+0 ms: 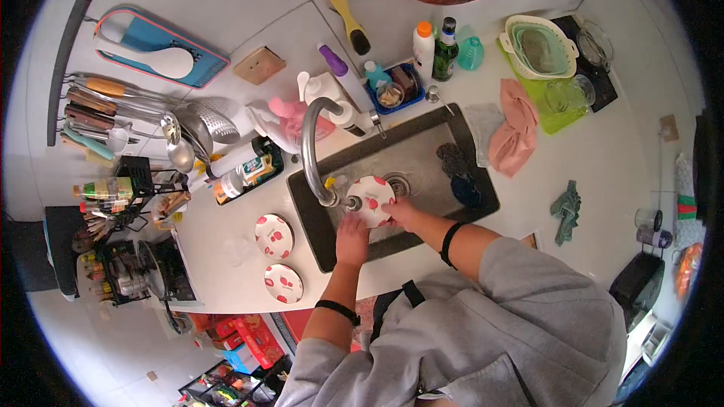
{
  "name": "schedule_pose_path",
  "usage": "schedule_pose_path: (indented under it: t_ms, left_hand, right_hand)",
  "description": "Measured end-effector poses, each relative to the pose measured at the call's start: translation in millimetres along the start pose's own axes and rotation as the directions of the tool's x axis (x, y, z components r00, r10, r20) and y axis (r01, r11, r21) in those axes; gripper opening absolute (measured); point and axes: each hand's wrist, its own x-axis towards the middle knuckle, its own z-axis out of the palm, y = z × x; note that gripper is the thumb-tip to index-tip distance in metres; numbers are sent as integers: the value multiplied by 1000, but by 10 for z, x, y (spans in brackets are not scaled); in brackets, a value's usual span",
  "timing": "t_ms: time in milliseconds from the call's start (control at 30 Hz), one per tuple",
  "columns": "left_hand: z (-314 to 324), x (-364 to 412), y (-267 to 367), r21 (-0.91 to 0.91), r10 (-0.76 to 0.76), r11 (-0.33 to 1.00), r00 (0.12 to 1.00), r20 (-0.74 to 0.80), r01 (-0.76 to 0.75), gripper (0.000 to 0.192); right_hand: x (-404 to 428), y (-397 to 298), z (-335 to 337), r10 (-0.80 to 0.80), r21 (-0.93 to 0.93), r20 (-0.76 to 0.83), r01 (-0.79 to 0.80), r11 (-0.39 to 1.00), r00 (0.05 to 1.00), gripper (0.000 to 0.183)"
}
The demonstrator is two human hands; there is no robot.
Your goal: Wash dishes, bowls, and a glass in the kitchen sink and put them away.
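Over the sink I hold a white plate with a red fruit pattern, gripped at its rim from both sides. My left hand is on its near left edge, and my right hand on its right edge. The outlet of the curved metal faucet sits right at the plate's left side. Behind the plate the sink drain is partly covered. Two similar patterned plates, an upper one and a lower one, lie apart on the counter left of the sink.
Dark scrubbing cloths lie in the sink's right part. A pink cloth and a green rag rest on the right counter. Bottles, including a green glass bottle, line the back edge. A tray of bottles stands left of the faucet.
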Motion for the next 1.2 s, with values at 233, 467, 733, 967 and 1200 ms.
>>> schedule_pose_path:
  t_ms: [233, 467, 733, 967, 1200]
  left_hand:
    - [151, -72, -45, -368, -606, 752, 793, -63, 546, 59]
    - [329, -219, -148, -733, -673, -142, 478, 564, 665, 52]
    - [266, -153, -186, -695, -590, -493, 385, 709, 524, 34]
    - [165, -13, -116, -853, -702, -74, 580, 412, 517, 37]
    - [389, 79, -184, -807, -577, -396, 565, 589, 438, 39]
  right_hand:
    - [-25, -16, 153, -472, -74, -177, 466, 881, 864, 25]
    - [-224, -153, 363, -696, -670, -175, 434, 602, 697, 27]
    - [-186, 10, 381, 98, 74, -40, -95, 993, 994, 25]
    - [76, 163, 269, -139, 171, -45, 144, 975, 989, 22]
    - [-271, -209, 274, -596, -584, -182, 401, 705, 782, 28]
